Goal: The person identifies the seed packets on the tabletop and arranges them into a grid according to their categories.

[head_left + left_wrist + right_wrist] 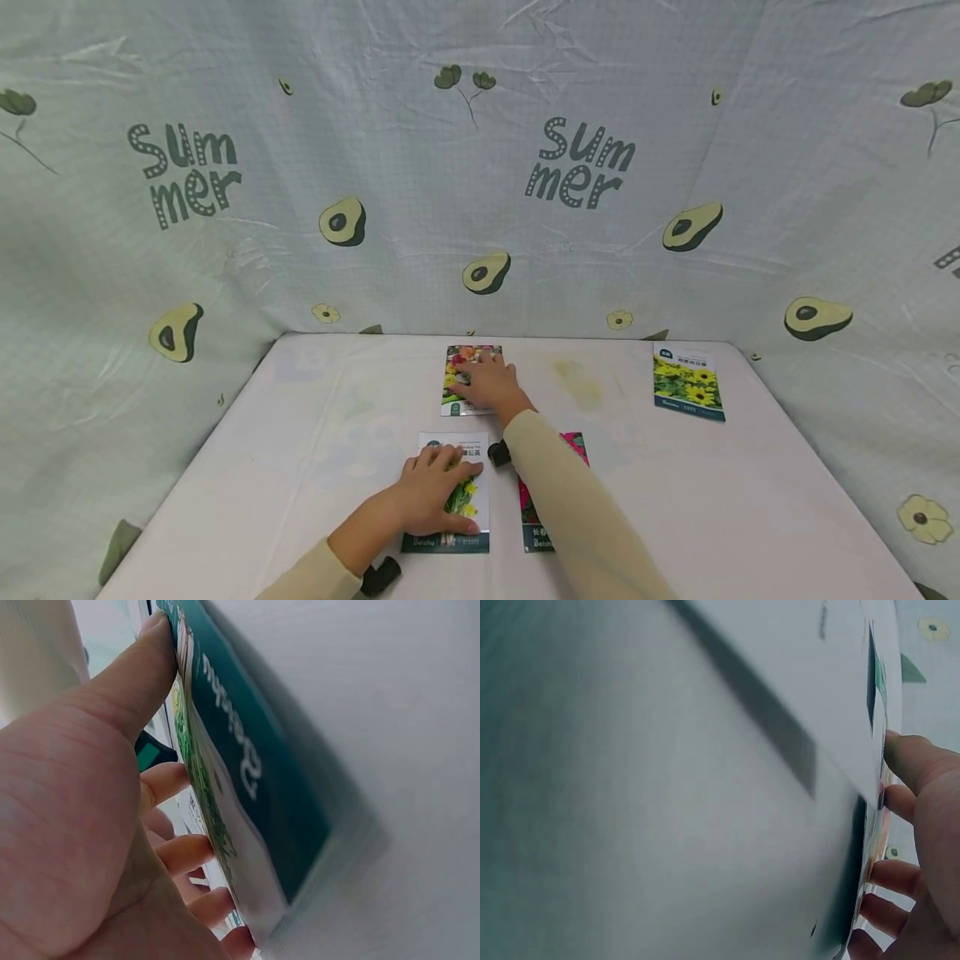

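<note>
A seed packet [468,500] with yellow flowers and a dark green bottom band lies near the table's front. My left hand [431,496] rests on it with spread fingers. In the left wrist view, the thumb and fingertips touch the packet's face [259,772] without wrapping its edges. Farther back, a smaller seed packet [454,405] with multicoloured flowers lies under my right hand [489,385], whose fingers are spread over it. The right wrist view shows that hand's fingertips [896,876] against the packet, seen nearly edge-on. The hand covers much of its right side.
A third seed packet [531,510] with pink-red flowers lies partly hidden beneath my right forearm. Another packet [686,385] with yellow flowers lies at the back right. The pale table [300,475] meets an avocado-printed cloth [420,167] at its back and sides.
</note>
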Tool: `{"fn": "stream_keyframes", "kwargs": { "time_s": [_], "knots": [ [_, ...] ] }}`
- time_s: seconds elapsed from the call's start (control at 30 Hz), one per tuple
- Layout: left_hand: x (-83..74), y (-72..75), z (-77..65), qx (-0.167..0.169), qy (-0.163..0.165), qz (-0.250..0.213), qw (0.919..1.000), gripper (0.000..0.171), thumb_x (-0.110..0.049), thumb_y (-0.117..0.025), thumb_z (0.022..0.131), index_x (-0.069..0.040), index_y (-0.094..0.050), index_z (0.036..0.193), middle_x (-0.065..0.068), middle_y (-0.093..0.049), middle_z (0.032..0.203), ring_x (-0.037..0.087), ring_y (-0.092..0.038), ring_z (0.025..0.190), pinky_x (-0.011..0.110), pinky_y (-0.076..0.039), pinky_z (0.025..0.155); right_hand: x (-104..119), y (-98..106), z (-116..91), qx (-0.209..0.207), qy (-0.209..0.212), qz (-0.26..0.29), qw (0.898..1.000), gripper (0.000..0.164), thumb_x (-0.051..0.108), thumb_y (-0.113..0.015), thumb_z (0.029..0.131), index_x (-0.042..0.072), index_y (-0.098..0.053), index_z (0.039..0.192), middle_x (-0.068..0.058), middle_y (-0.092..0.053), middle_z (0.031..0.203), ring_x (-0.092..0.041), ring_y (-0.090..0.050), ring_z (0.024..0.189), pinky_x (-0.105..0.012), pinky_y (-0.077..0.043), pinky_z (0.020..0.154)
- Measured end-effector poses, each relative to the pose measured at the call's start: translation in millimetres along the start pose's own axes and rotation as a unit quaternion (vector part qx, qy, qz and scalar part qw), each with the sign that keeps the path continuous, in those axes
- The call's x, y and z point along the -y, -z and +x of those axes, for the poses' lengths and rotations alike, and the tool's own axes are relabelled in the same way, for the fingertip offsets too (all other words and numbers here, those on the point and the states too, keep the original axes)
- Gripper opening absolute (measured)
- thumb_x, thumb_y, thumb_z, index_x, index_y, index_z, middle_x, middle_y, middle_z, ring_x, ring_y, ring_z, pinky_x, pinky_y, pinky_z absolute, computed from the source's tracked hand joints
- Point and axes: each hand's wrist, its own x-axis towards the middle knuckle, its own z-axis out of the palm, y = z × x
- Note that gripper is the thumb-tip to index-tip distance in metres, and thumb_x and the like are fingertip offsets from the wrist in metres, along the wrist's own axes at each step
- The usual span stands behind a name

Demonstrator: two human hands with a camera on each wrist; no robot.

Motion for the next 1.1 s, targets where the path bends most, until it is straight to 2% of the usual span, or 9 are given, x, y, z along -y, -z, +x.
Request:
{"fn": "stream_keyframes", "kwargs": {
  "time_s": [0.27, 0.8, 1.1],
  "knots": [
    [-1.1, 0.8, 2.3, -0.008, -0.006, -0.001, 1.0000, 0.081, -0.066, -0.074, 0.083, -0.027, -0.051, 0.151, 0.015, -0.041, 0.153, 0.044, -0.035, 0.138, 0.069, -0.034, 0.105, 4.0, 0.4, 2.1, -0.005, 0.004, -0.005, 1.000, 0.062, 0.065, -0.054, 0.098, 0.037, -0.049, 0.153, -0.010, -0.034, 0.166, -0.038, -0.030, 0.153, -0.061, -0.030, 0.119],
    [-3.5, 3.3, 11.4, -0.006, 0.011, 0.001, 0.9999, 0.081, -0.066, -0.073, 0.084, -0.028, -0.050, 0.151, 0.014, -0.041, 0.152, 0.043, -0.034, 0.139, 0.069, -0.034, 0.106, 9.1, 1.5, 10.8, -0.010, 0.021, -0.007, 1.000, 0.062, 0.066, -0.053, 0.098, 0.037, -0.049, 0.153, -0.011, -0.036, 0.165, -0.039, -0.032, 0.151, -0.059, -0.032, 0.118],
    [-6.0, 4.1, 16.1, -0.008, 0.014, -0.003, 0.9999, 0.079, -0.065, -0.074, 0.084, -0.027, -0.052, 0.149, 0.014, -0.041, 0.152, 0.043, -0.035, 0.138, 0.069, -0.033, 0.106, 11.3, -1.1, 17.7, -0.005, 0.018, -0.010, 1.000, 0.062, 0.066, -0.053, 0.098, 0.039, -0.047, 0.153, -0.011, -0.035, 0.166, -0.038, -0.031, 0.152, -0.058, -0.031, 0.119]
  ]
}}
